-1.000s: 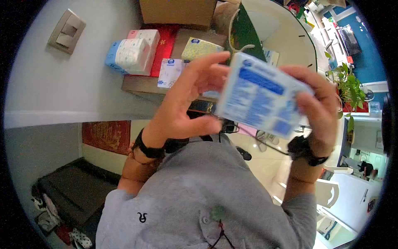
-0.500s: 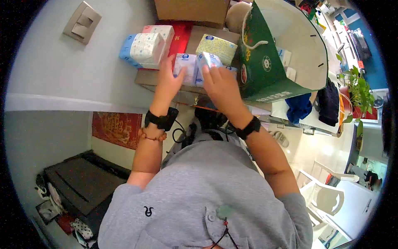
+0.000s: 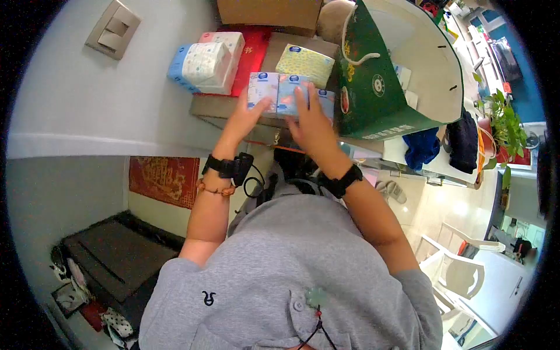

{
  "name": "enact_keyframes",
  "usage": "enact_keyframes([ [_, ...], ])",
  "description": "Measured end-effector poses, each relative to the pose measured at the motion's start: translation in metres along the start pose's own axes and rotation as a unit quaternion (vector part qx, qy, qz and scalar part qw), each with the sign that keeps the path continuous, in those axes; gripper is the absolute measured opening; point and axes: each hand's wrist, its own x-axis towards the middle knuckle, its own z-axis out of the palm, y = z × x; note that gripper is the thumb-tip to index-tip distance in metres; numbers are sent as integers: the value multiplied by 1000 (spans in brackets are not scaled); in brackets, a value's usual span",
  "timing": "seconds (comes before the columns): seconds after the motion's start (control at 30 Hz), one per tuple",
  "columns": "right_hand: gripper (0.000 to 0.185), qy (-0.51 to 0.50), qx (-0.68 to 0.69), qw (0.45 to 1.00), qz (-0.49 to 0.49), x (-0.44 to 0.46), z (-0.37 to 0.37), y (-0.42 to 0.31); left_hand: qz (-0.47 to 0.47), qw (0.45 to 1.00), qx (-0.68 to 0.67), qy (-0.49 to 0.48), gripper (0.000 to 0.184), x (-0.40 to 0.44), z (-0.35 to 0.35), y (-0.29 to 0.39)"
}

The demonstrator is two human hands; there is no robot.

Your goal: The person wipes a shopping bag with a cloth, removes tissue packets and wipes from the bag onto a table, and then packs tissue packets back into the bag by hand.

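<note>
While both hands are working at the top centre of the frame, three tissue packs are standing in a row along the front of a brown surface [image 3: 213, 108]. The left hand [image 3: 240, 121] is touching the left side and lower front of the lilac pack [image 3: 262, 86], its thumb spreading away from its fingers. The right hand [image 3: 315, 125] is reaching over the light blue pack [image 3: 287, 96], fingers spreading across its face rather than pinching it; whether its thumb is bearing on the pack, one cannot tell. The darker blue pack [image 3: 326, 104] is sitting just right of it, partly behind that hand, and the yellow pack [image 3: 306, 63] is lying beyond the row. For a neat result, the palms should probably be pushing gently inward, levelling the faces without denting the soft wrapping, and the right wrist should be staying clear of the green bag [image 3: 363, 87] at upper right.
</note>
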Motion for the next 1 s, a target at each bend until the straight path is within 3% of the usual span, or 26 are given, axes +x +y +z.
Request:
enact_keyframes([
  [0.1,70,27,25,999,-32,-5,-25,-16,-24,998,44,25,67,-7,-1,11],
  [0.2,59,55,90,990,-95,-1,-125,-42,221,925,263,160,67,-12,-1,32],
  [0.23,44,89,133,984,-82,1,-167,-50,244,925,253,143,67,-16,5,53],
  [0.3,28,140,90,983,-74,9,-237,-41,287,922,235,110,65,-25,11,108],
  [0.33,24,110,61,992,-15,16,-270,-34,325,916,221,77,65,-27,16,128],
  [0.37,23,102,58,992,-40,30,-291,-15,361,908,209,44,65,-30,24,147],
  [0.4,23,25,116,993,3,49,-312,5,396,897,197,13,64,-32,33,160],
  [0.43,25,-31,29,998,-48,72,-328,37,419,888,188,-15,64,-31,44,169],
  [0.47,28,-50,61,995,-67,88,-325,79,442,878,178,-44,64,-29,56,177],
  [0.53,37,-190,-58,979,55,106,-324,87,476,858,171,-83,62,-26,82,188],
  [0.63,52,-336,-197,918,73,120,-312,94,499,839,186,-113,57,-21,111,194],
  [0.73,63,-392,-313,852,148,157,-277,102,501,833,204,-114,44,-22,122,191],
  [0.83,65,-430,-326,815,212,168,-257,91,513,825,227,-75,41,-29,122,187],
  [0.87,61,-385,-349,828,212,160,-258,81,512,827,216,-88,40,-32,123,186],
  [0.93,56,-445,-295,808,250,171,-229,121,508,832,198,-105,39,-38,127,186],
  [1.0,49,-506,-230,794,248,169,-220,114,511,830,202,-94,37,-41,129,187],
])
